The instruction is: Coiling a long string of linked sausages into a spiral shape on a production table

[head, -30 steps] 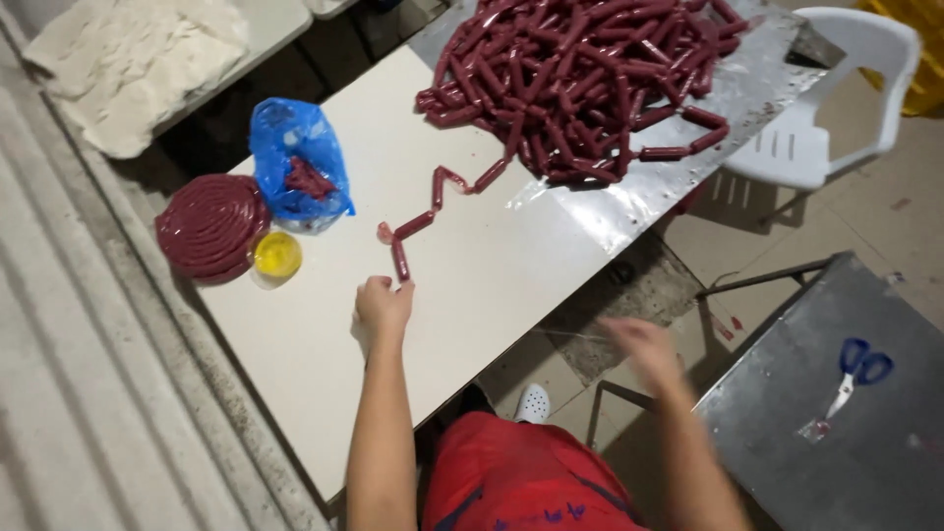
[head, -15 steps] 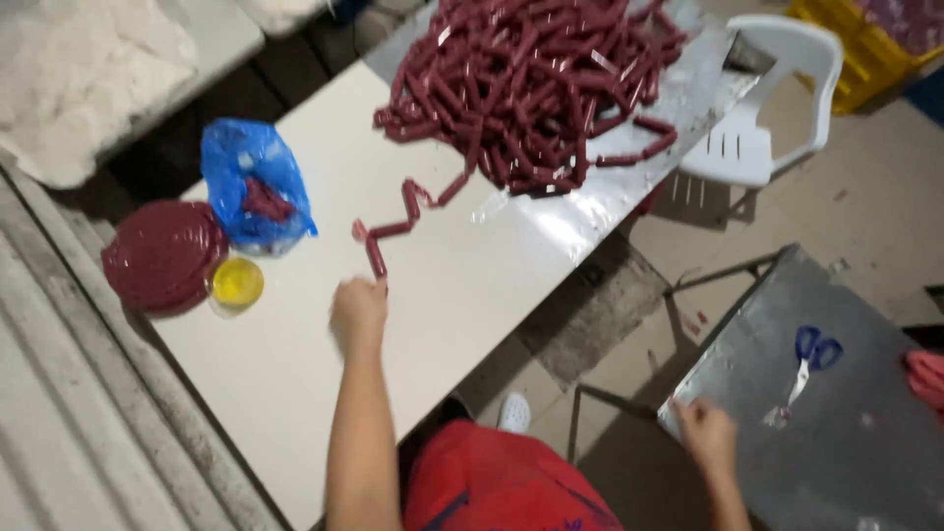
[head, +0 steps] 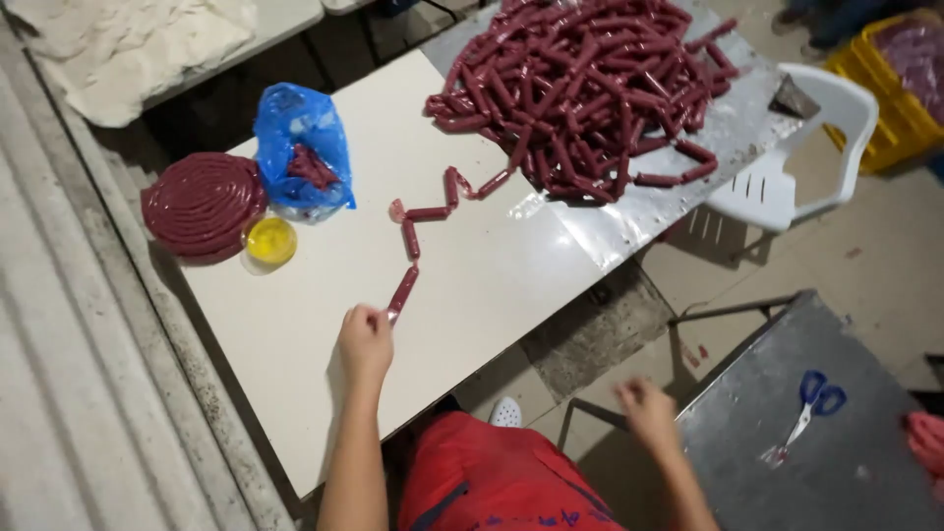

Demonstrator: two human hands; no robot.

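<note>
Dark-red sausage chain [head: 425, 232] now stretches longer across the white table [head: 295, 364], its end pinched in the left hand [head: 366, 341]. The right hand [head: 649, 413], blurred, fingers unreadable, has withdrawn from one pair of blue scissors [head: 801, 417].

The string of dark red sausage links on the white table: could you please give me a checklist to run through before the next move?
1. Left hand grips the end of the string of dark red sausage links: ok.
2. String runs unbroken back to the big pile of dark red sausages: cannot tell; one joint looks thin.
3. Right hand is free: ok, it holds nothing, hovering at the grey metal table.
4. Blue-handled scissors within reach: ok, they lie on that table near the right hand.
5. White table has bare space beside the string: ok.
</note>
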